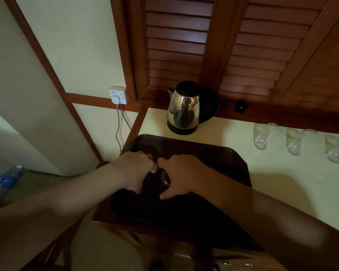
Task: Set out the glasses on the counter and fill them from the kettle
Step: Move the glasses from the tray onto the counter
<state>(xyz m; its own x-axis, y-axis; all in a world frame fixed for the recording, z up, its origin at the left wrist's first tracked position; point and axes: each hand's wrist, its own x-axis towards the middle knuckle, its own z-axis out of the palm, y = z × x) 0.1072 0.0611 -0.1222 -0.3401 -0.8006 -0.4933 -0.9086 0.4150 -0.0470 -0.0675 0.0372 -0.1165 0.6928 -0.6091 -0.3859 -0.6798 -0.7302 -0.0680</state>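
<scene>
Counter (272, 163): both hands (137, 169) over dark tray (213, 153), kettle (186, 108) behind.

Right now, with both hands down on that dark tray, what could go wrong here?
Both hands, left hand and right hand, seem to close on a glass that barely shows against the dark tray; a poor grip could let it slip. The tray overhangs the counter edge nearest the person, so pressing there might tip it. Three glasses stand near the counter's right end, where a sweeping arm could knock them.
</scene>
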